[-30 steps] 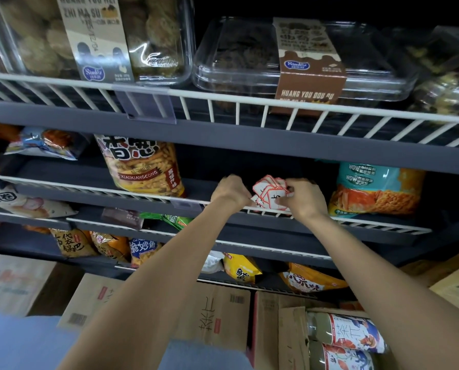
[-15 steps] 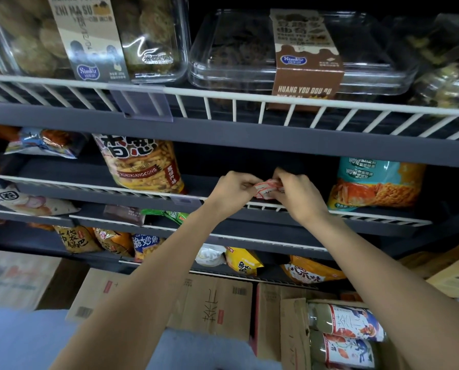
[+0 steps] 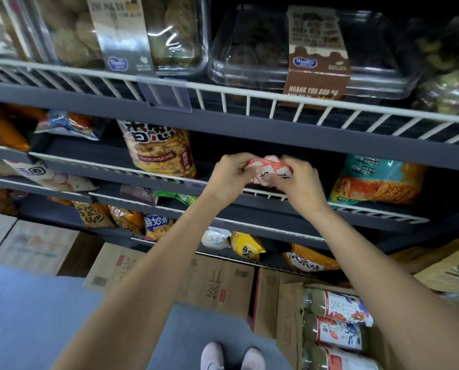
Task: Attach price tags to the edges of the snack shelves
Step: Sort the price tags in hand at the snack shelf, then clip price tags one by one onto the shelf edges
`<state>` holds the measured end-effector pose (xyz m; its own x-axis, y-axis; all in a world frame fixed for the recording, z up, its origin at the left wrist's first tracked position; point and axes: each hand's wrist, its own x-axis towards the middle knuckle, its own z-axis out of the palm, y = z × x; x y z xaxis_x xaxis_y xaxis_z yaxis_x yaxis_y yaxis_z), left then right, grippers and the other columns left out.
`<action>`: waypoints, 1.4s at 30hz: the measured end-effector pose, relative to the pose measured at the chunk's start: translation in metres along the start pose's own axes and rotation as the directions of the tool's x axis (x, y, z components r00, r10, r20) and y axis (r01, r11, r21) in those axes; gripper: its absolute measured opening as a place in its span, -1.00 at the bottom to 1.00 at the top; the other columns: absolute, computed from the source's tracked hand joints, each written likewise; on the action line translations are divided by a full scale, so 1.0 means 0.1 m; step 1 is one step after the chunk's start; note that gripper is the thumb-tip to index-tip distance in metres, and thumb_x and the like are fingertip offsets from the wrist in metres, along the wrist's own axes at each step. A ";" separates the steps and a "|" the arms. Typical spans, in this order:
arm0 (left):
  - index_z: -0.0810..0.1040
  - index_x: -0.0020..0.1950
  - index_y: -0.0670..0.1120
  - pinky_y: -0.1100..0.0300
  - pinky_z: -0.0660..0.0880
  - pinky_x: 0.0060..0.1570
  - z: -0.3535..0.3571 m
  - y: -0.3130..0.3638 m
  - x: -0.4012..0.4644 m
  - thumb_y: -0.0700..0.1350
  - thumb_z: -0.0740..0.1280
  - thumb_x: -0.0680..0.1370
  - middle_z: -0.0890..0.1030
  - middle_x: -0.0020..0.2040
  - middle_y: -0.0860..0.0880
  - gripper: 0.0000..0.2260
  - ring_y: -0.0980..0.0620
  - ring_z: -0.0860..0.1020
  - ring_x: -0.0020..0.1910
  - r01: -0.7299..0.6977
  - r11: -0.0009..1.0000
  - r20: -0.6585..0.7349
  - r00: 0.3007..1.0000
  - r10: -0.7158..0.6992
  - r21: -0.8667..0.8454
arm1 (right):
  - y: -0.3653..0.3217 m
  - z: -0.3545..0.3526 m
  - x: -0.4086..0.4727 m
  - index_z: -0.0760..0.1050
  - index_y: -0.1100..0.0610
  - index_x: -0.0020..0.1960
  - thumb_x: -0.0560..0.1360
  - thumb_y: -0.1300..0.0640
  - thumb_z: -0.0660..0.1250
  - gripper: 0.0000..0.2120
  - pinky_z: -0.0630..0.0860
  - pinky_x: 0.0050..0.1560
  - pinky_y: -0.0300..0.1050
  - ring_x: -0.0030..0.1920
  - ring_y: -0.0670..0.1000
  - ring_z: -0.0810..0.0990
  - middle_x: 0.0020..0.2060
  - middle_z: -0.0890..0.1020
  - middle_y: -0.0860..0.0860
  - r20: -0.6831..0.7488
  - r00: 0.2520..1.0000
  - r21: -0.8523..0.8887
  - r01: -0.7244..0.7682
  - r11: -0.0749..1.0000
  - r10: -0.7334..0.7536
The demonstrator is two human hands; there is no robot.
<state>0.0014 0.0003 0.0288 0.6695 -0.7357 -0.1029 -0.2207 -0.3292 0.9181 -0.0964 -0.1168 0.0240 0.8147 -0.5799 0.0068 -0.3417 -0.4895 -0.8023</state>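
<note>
Between my two hands is a small stack of white price tags with red borders (image 3: 268,169), held in front of the middle shelf's white wire edge (image 3: 356,208). My left hand (image 3: 229,176) pinches the stack's left end. My right hand (image 3: 300,180) grips its right end, fingers curled round it. One tag face shows handwritten marks. A clear plastic tag holder (image 3: 167,96) hangs on the top shelf's wire edge (image 3: 249,93), upper left of my hands.
Clear cookie boxes (image 3: 311,52) fill the top shelf. A snack bag (image 3: 159,150) stands left of my hands and a teal bag (image 3: 377,180) right. Lower shelves hold more bags. Cardboard boxes (image 3: 217,284) and bottled tea (image 3: 337,308) sit on the floor below.
Both hands have come together on the tag stack and lifted slightly. The stack, earlier held mainly in my right hand, is now fanned between both hands.
</note>
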 end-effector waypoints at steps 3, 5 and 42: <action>0.50 -0.10 0.00 0.00 0.58 0.07 -0.21 0.20 -0.38 0.01 0.17 0.60 0.60 -0.08 -0.16 -0.83 -0.11 0.59 0.02 0.099 0.975 0.012 0.995 -0.099 -0.200 | -0.43 0.00 -0.25 0.48 0.17 0.00 0.49 0.21 0.36 -0.89 0.57 -0.46 -0.20 -0.36 -0.04 0.65 -0.20 0.64 0.06 0.193 0.980 0.187 -0.076 0.980 0.039; 0.46 -0.10 -0.12 0.10 0.61 0.00 -0.39 0.28 -0.67 0.01 0.09 0.63 0.56 -0.09 -0.22 -0.73 -0.08 0.58 0.00 0.141 0.956 -0.039 0.987 -0.156 -0.256 | -0.69 0.08 -0.38 0.45 0.17 0.02 0.50 0.20 0.35 -0.87 0.55 -0.50 -0.18 -0.38 0.00 0.65 -0.20 0.65 0.06 0.281 0.959 0.174 -0.067 0.983 0.015; 0.50 -0.12 -0.10 -0.21 0.51 0.06 -8.43 -0.96 -5.65 -0.28 0.30 0.52 0.58 -0.21 -0.11 -0.91 -0.07 0.54 -0.19 0.107 0.980 -0.986 0.011 -0.168 -0.166 | -8.47 6.33 -2.12 0.44 0.19 0.13 0.52 0.32 0.28 -0.80 0.56 -0.43 -0.18 -0.40 -0.09 0.64 -0.19 0.61 0.03 0.619 0.295 0.701 0.210 0.681 -0.728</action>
<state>0.2424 0.9460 0.3217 0.7437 0.6305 0.2221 -0.0270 -0.3037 0.9524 0.3167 0.8326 0.3242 0.7793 0.5880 0.2167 0.2670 0.0012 -0.9637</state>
